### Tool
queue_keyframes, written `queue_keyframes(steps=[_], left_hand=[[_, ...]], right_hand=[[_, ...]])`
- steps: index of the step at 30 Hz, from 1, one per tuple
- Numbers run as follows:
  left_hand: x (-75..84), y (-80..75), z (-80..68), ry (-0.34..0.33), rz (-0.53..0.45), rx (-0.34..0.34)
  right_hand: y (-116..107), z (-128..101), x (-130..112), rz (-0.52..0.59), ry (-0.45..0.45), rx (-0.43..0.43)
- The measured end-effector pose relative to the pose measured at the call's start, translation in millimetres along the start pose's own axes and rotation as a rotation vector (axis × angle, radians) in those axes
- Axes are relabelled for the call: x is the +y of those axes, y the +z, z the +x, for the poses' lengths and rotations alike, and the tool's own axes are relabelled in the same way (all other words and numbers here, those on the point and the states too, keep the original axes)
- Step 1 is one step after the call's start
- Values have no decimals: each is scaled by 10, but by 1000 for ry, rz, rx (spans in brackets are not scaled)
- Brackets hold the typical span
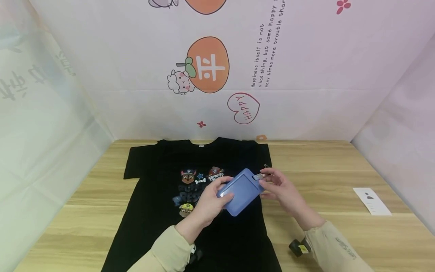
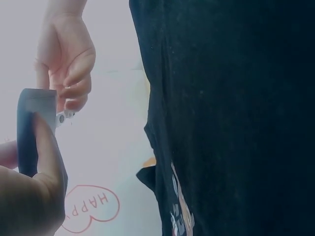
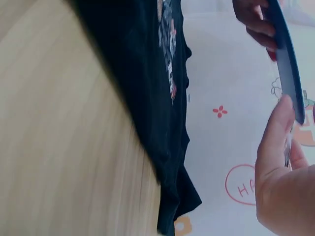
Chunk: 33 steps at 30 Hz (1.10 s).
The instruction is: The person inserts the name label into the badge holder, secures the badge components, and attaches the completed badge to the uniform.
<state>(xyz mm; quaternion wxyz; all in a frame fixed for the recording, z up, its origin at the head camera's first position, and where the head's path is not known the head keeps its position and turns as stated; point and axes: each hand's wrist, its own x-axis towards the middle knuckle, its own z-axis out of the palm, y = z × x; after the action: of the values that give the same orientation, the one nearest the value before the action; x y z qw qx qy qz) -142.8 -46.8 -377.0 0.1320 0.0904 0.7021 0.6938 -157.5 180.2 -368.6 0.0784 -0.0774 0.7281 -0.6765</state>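
Observation:
A blue badge holder (image 1: 242,194) is held tilted above a black T-shirt (image 1: 153,211) spread out on the table. My left hand (image 1: 207,206) grips its left edge, with the thumb on the front face. At the upper right corner, my right hand (image 1: 282,190) pinches the small badge clip (image 1: 259,176) fixed to the holder. In the left wrist view the holder (image 2: 28,132) appears nearly edge-on, with part of the clip (image 2: 61,119) below the right fingers. The right wrist view shows the right thumb (image 3: 283,118) against the holder's end. The fingers behind the holder are partly hidden.
A small white card (image 1: 372,201) with dark marks lies on the wooden table (image 1: 316,158) at the right. By the right sleeve is a black object with a yellow label (image 1: 299,248). A printed white cloth (image 1: 306,75) hangs behind the table.

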Motion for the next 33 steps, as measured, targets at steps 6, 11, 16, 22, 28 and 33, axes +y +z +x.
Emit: queue_keyframes(steps=[6,11,16,22,28,33], left_hand=[[-7,-24,5,-2,7,11],[-8,-38,2,-12,4,15],[2,-52,-1,-28,-7,15],[20,-66,-23,-20,21,11],[64,-100,-60,2,54,-11],[87,-152,-78,1,47,-46]], right_hand=[[-119,-25,9,-74,6,36],[-200,-32,1,-144,0,58],[-264,-57,-8,-250,-29,126],[-304,-81,32,-395,-175,218],[-323,-94,71,-392,-366,228],[-331,-73,99,-471,-552,143]])
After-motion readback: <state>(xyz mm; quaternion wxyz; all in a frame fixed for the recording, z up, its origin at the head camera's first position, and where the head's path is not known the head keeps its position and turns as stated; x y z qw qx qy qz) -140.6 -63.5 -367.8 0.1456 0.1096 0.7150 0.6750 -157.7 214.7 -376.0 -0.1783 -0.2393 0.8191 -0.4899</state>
